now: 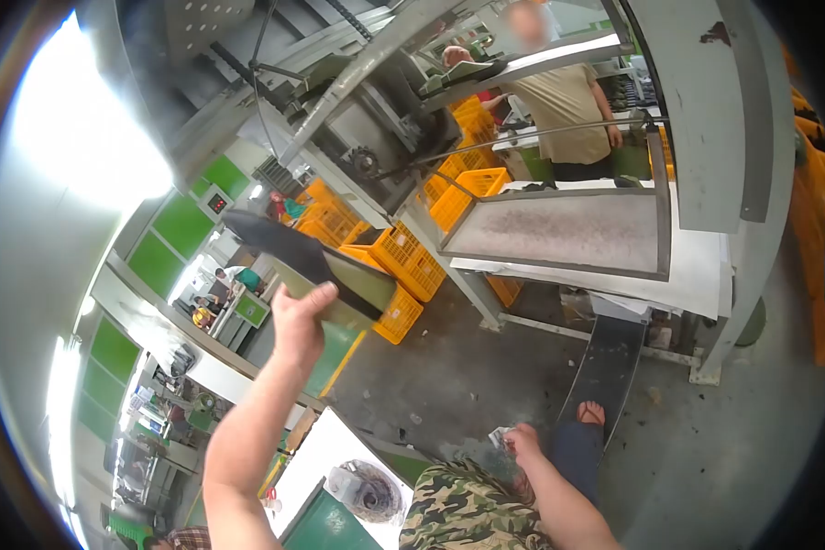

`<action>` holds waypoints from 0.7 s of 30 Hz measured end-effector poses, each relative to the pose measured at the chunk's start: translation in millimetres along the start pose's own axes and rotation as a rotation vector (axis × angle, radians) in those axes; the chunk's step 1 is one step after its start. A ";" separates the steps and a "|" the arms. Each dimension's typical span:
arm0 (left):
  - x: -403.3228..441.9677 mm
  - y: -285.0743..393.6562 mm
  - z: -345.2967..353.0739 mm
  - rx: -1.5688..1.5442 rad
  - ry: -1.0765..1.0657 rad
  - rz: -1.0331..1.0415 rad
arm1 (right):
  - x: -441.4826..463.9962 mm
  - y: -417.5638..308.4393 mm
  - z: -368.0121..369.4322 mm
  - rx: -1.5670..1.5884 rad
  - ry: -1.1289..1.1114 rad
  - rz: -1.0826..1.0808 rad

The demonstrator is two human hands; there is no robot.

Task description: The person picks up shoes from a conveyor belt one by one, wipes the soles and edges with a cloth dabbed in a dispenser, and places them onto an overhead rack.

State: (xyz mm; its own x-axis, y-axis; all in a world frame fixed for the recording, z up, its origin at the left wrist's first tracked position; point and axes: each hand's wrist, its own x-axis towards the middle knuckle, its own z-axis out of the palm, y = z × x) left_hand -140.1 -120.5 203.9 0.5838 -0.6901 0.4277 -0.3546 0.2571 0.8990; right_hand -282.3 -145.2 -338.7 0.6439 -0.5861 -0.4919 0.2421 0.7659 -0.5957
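Note:
My left hand (301, 321) is raised on the left, gripping the lower edge of a long, flat greenish board (362, 284) with its thumb across the front. A dark, sole-shaped piece (280, 246) with a rounded end lies along this board; how the two are joined, I cannot tell. The fingers behind the board are hidden. Low near my camouflage-patterned clothing, my right hand (524, 444) is closed on a small crumpled white wad (500, 437), perhaps cloth or paper.
A grey machine frame with a framed screen (568, 229) stands ahead, a person (559, 110) behind it. Orange crates (408, 261) are stacked beyond the board. My sandalled foot (591, 412) rests on a dark plank (610, 362). A stained round dish (371, 490) sits on a white-topped table (316, 449).

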 end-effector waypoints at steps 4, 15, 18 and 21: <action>51.3 69.1 3.6 0.285 0.061 0.267 | -0.1 1.7 4.2 -0.040 0.007 -0.003; 230.8 202.2 76.2 0.867 0.322 0.761 | 11.4 7.5 4.7 -0.011 -0.028 -0.019; 262.3 204.9 107.5 0.887 0.155 0.681 | 12.6 0.0 4.7 0.015 -0.038 -0.024; 300.7 188.7 119.8 0.853 0.118 0.676 | 12.1 -6.4 5.8 0.025 -0.047 -0.030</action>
State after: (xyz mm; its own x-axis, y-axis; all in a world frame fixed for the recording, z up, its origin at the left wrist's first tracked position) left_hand -118.9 -360.5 490.8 0.1281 -0.5020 0.8553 -0.9907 -0.0257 0.1333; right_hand -271.8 -155.7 -337.1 0.6690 -0.5964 -0.4436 0.2793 0.7548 -0.5936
